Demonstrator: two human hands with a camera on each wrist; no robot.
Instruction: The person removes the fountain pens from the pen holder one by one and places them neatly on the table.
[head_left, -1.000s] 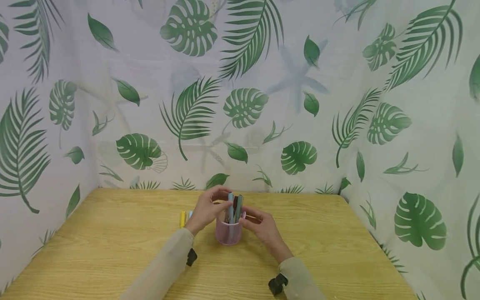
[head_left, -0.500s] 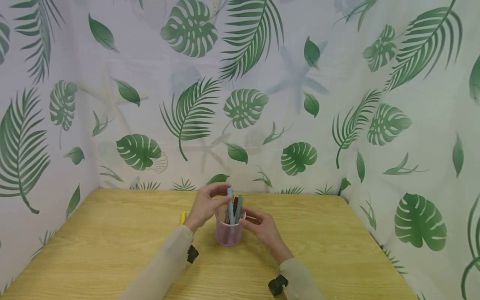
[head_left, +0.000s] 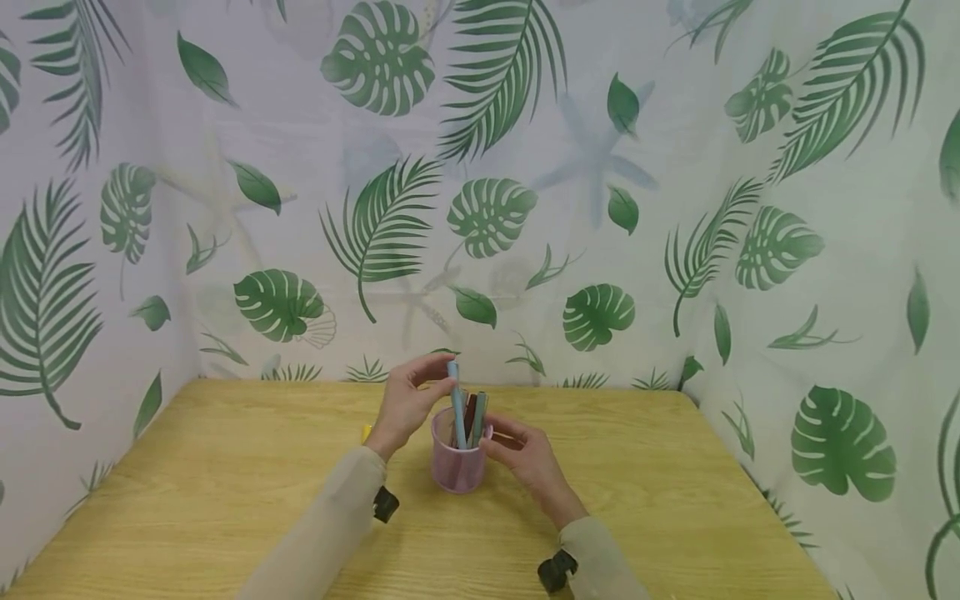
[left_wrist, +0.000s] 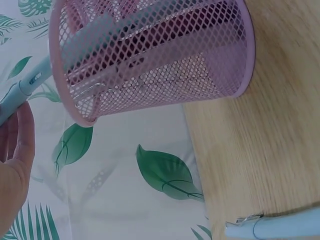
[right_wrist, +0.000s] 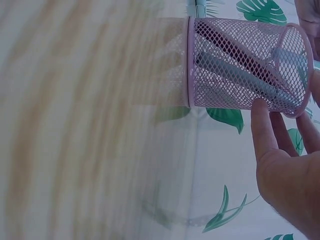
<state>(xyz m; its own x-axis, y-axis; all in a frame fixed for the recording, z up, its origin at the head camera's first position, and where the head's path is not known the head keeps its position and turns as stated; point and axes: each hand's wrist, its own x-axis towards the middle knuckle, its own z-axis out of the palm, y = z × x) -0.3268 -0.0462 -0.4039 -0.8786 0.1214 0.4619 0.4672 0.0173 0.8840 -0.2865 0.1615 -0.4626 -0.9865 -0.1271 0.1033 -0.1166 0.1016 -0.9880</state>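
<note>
My left hand (head_left: 405, 402) pinches the upper end of a light blue pen (head_left: 456, 396) between thumb and fingers. The pen leans to the left, its lower part still inside a pink mesh pen holder (head_left: 457, 473). My right hand (head_left: 531, 462) holds the pen holder by its right side near the rim; in the right wrist view its fingertips press on the mesh (right_wrist: 230, 90). A dark brown pen (head_left: 470, 414) and a grey-green pen (head_left: 479, 417) stand in the holder. The left wrist view shows the light blue pen (left_wrist: 37, 75) sticking out past the rim.
Left of the holder, mostly behind my left wrist, a yellow item (head_left: 367, 432) lies on the wooden table (head_left: 645, 500). Another light blue pen (left_wrist: 285, 225) with a metal clip lies on the tabletop. A leaf-patterned cloth (head_left: 525, 275) rises behind the table.
My left hand has moved up and slightly left, drawing the light blue pen higher and tilting it. The right hand and the pen holder have hardly moved.
</note>
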